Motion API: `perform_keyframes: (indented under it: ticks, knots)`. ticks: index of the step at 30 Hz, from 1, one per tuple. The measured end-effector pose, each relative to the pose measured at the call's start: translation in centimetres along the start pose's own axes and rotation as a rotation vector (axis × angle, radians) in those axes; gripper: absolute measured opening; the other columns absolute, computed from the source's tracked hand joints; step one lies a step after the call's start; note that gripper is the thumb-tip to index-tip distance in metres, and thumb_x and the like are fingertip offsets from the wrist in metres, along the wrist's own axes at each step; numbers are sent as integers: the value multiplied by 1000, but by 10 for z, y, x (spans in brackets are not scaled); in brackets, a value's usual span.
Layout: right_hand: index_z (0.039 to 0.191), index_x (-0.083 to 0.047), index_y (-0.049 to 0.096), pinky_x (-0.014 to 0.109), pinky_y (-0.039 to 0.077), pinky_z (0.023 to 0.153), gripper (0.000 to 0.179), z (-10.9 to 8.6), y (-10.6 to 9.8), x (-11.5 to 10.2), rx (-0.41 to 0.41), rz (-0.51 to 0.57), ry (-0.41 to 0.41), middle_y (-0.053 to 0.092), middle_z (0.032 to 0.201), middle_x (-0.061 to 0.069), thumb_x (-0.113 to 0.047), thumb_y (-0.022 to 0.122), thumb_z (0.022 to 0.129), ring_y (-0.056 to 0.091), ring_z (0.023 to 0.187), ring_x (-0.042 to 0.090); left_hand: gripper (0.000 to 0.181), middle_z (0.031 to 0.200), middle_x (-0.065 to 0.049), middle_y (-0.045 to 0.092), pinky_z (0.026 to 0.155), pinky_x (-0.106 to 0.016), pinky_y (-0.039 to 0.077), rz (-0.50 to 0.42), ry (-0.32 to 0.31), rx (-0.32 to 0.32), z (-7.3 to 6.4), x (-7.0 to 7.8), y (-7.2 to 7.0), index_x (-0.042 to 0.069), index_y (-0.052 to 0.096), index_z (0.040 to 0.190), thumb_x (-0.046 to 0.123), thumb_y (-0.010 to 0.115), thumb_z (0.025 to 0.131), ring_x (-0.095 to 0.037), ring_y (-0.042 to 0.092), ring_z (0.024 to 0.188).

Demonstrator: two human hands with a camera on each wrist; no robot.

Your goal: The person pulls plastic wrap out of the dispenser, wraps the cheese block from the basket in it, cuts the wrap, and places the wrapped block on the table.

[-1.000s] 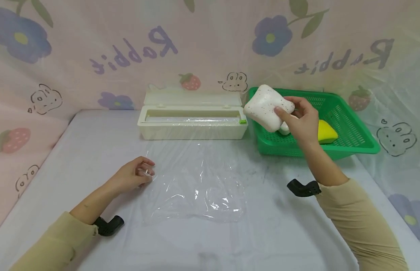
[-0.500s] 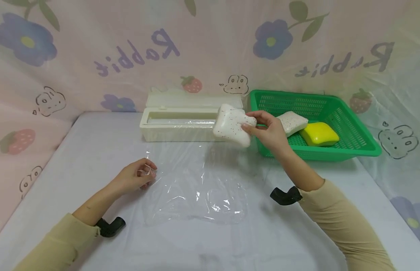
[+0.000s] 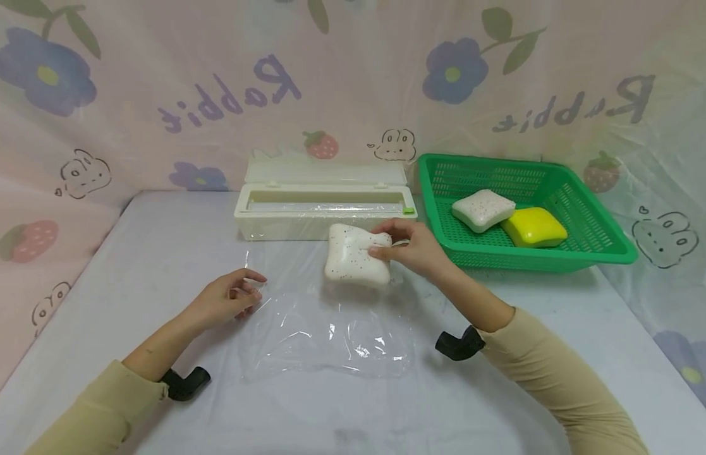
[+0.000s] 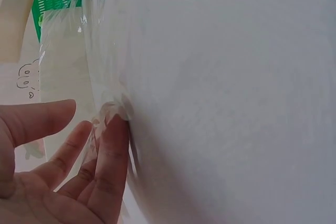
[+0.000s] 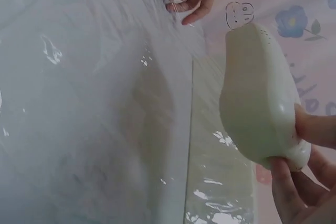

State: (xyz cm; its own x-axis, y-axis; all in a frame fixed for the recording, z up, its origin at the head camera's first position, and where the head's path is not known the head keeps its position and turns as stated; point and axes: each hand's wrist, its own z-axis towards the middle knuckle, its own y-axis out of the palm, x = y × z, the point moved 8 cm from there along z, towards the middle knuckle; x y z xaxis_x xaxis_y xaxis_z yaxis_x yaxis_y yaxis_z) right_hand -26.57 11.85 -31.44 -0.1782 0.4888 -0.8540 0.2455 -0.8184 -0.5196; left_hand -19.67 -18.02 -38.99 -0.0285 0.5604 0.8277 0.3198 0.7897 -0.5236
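My right hand (image 3: pixel 412 249) pinches a white, black-speckled, pillow-shaped block (image 3: pixel 357 256) by one corner, thumb on the near face. The block hangs above a sheet of clear plastic wrap (image 3: pixel 330 341) pulled from a white wrap dispenser (image 3: pixel 324 227). In the right wrist view the block (image 5: pixel 257 98) appears edge-on, apart from the wrap. My left hand (image 3: pixel 230 294) is at the wrap's left edge. Seen from the left wrist, its fingertips touch the film (image 4: pixel 105 35), while the thumb stands away and the fingers are loosely bent.
Right of the dispenser stands a green perforated basket (image 3: pixel 580 253). Inside lie another white speckled block (image 3: pixel 483 210) and a yellow block (image 3: pixel 535 227). The dispenser's lid (image 3: pixel 324 170) is raised. A printed curtain (image 3: pixel 341 76) hangs behind the white-covered table (image 3: pixel 170 240).
My right hand has carried the speckled block left and toward me, from over the basket to above the wrap. The left hand has stayed nearly still at the film's edge.
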Motion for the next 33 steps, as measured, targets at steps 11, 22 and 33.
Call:
perform_keyframes:
  ticks: [11, 22, 33]
  knots:
    - [105, -11, 71, 28, 47, 73, 32, -2, 45, 9, -157, -55, 29, 67, 101, 3, -22, 81, 76, 58, 90, 20, 37, 89, -11, 59, 59, -28, 52, -28, 4, -16, -2, 1, 2, -1, 51, 127, 9, 59, 92, -17, 58, 71]
    - [105, -13, 71, 26, 46, 72, 32, -2, 66, 20, -219, -84, 88, 68, 110, 4, -24, 80, 77, 58, 91, 19, 36, 88, -10, 58, 60, -29, 52, -26, 8, -1, -2, 1, 0, 0, 52, 126, 10, 59, 92, -17, 58, 71]
    - [111, -14, 70, 24, 48, 72, 37, -3, 76, 30, -265, -99, 80, 66, 108, 2, -25, 80, 77, 59, 87, 16, 30, 97, -12, 62, 61, -28, 52, 112, -26, 57, -5, 2, -6, 2, 57, 119, 14, 59, 91, -16, 62, 71]
